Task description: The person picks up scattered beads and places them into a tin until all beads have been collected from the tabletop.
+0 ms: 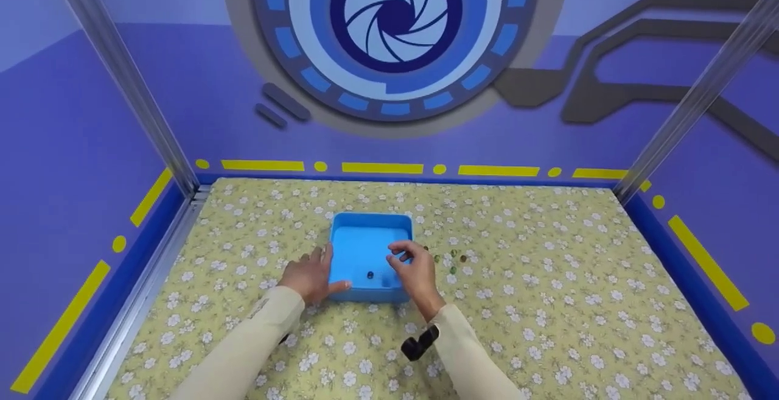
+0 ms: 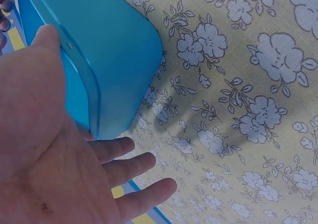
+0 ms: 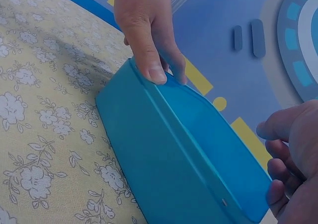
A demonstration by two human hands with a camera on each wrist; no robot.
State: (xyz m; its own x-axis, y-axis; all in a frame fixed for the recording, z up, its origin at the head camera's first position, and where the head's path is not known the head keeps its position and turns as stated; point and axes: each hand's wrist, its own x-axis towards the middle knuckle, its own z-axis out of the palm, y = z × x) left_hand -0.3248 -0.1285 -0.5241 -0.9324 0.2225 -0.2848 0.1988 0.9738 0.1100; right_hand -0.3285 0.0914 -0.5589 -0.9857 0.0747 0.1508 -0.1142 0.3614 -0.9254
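Note:
A blue plastic box without a lid stands on the flowered cloth. Inside it, near the front, lies a small dark marble. My left hand rests on the front left corner, its thumb over the front rim and the index finger along the left rim. The other fingers extend outside the box in the left wrist view. Above the box's right side is my right hand, its fingers loosely bent. A gap shows between thumb and fingers, with no object visible there. Several small marbles lie just right of the box.
A floral cloth covers the tabletop. Blue-purple panels with yellow marks rise at the back and both sides. Metal posts stand at the rear corners. A black wrist device is strapped at the right sleeve.

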